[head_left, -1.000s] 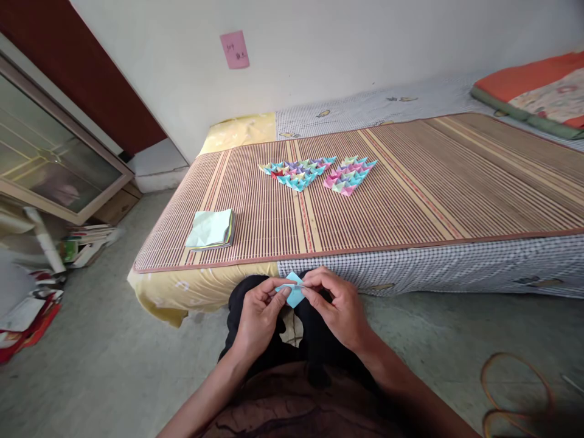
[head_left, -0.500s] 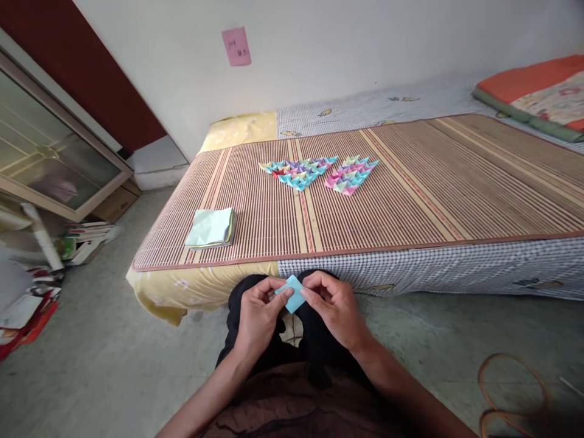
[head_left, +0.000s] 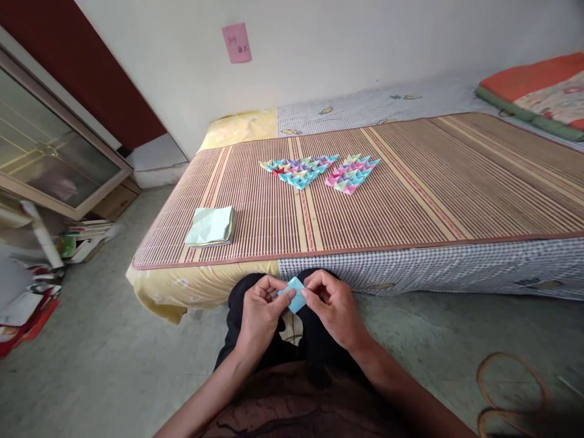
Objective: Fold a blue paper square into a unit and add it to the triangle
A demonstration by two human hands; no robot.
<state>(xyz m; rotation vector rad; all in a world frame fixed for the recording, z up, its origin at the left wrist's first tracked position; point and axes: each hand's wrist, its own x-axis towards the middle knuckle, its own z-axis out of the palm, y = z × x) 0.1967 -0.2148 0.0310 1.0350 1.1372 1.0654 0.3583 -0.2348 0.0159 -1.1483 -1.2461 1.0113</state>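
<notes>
A small light-blue square of folded paper (head_left: 295,302) is held cornerwise above my knees, just off the bed's front edge. My left hand (head_left: 263,307) pinches its left side, thumb on top. On its right side, my right hand (head_left: 332,307) grips the edge between thumb and fingers. The fingertips behind the paper are hidden. On the bed mat lie two groups of small folded paper pieces in several colours, a larger left group (head_left: 301,171) and a smaller right group (head_left: 352,173). A stack of square paper sheets (head_left: 210,226), pale green on top, sits at the mat's left.
The striped bamboo mat (head_left: 401,207) covers much of the bed. A folded quilt (head_left: 538,91) is at the far right. Left stand a glass-panelled cabinet door (head_left: 55,146) and books (head_left: 86,240) near the floor. A looped cord (head_left: 515,359) lies on the floor, lower right.
The light-blue paper and both hands have shifted very slightly to the right. Both hands keep their pinch on the paper; everything on the bed stays in place.
</notes>
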